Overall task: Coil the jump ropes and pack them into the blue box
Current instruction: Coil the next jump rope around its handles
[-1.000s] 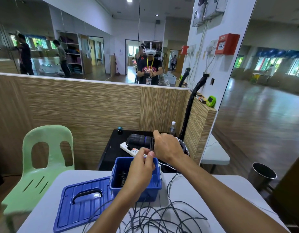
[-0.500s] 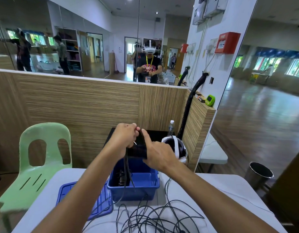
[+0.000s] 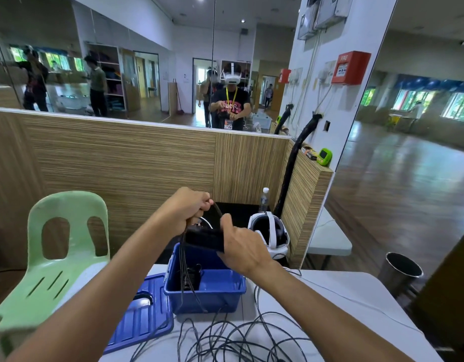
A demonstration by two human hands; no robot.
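Above the open blue box [image 3: 207, 296], my left hand [image 3: 187, 207] grips a bunch of thin black rope strands that hang down past the box's left wall. My right hand [image 3: 242, 248] holds the black jump rope handles [image 3: 203, 237] level over the box, thumb raised against a loop of rope. A coiled rope [image 3: 190, 278] lies inside the box at its left. A tangle of loose black rope [image 3: 238, 338] spreads over the white table [image 3: 356, 309] in front of the box.
The blue lid [image 3: 144, 317] lies flat left of the box. A pale green plastic chair [image 3: 53, 257] stands at the left. Behind the box sit a white headset [image 3: 274, 235] and a water bottle [image 3: 264, 199] by the wooden partition. A metal bin [image 3: 400, 273] stands at the right.
Both hands rose from the box's far rim to above it. My left hand lifted from the box and took up the hanging strands; my right now holds the handles.
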